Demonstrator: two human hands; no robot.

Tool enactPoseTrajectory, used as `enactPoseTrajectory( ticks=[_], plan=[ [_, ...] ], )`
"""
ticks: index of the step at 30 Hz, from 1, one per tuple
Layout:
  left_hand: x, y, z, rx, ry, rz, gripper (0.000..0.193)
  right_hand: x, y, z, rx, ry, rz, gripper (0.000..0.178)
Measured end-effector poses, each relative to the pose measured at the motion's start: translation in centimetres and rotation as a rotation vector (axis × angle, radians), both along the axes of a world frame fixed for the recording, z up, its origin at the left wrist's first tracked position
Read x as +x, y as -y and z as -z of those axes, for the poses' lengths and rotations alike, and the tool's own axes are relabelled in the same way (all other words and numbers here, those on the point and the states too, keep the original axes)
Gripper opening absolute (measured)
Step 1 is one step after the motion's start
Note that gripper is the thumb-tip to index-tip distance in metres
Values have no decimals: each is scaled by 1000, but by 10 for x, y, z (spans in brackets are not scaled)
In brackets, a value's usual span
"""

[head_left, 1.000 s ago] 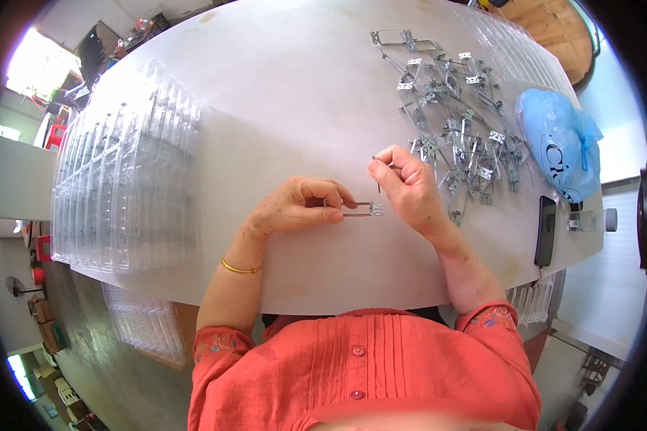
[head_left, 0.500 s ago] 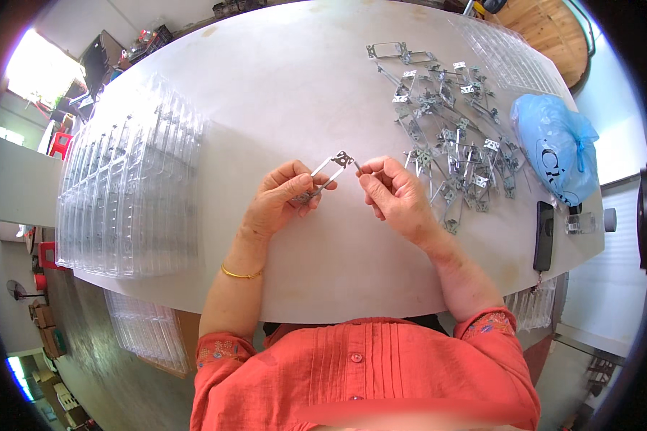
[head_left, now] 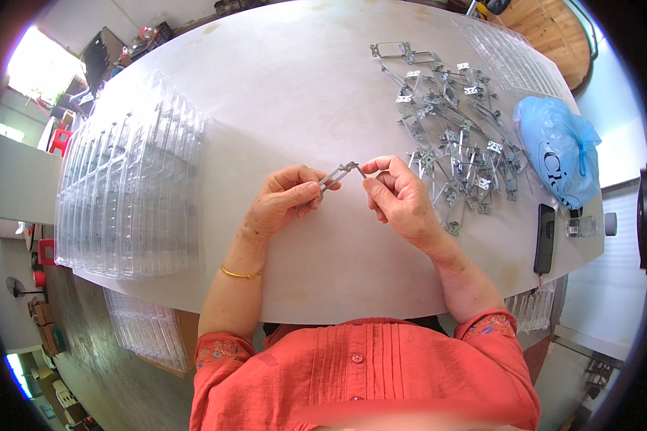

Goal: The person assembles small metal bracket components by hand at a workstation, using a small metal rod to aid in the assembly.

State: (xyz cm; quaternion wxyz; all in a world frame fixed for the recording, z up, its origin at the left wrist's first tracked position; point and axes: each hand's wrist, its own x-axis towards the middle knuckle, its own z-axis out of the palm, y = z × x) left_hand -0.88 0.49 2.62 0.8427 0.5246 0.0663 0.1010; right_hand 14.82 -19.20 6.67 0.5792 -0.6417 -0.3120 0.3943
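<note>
A small metal bracket (head_left: 332, 178) with two slim parallel bars is between my hands, over the middle of the white table. My left hand (head_left: 289, 195) is closed on its near end, thumb on top. My right hand (head_left: 395, 195) pinches a thin dark metal piece (head_left: 360, 171) at the bracket's far end; my fingertips hide most of that piece. To the right of my right hand lies a loose heap of similar metal brackets (head_left: 456, 136), tangled together on the table.
Stacked clear plastic trays (head_left: 126, 187) stand at the left. More trays (head_left: 510, 57) lie at the far right. A blue plastic bag (head_left: 557, 147), a black phone (head_left: 545, 237) and a small clear bottle (head_left: 581, 225) line the right edge of the white table (head_left: 280, 93).
The bracket has turned in my left hand, so its bars now look closer together and its end plate shows nearly edge-on. Both hands stay almost in place.
</note>
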Motion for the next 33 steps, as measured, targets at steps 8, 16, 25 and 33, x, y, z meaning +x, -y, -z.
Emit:
enactPoseTrajectory(
  ticks=[8,16,25,33],
  plan=[
    [-2,3,-3,111,-87,62,17,6,1,2,19,-136,-54,24],
    [-4,4,-7,163,-128,83,18,15,2,0,-37,-444,-146,23],
    [-2,8,-6,233,-86,254,23,17,3,3,30,-18,111,13],
    [1,7,-5,-17,-53,-6,20,0,4,14,395,50,66,11]
  ],
)
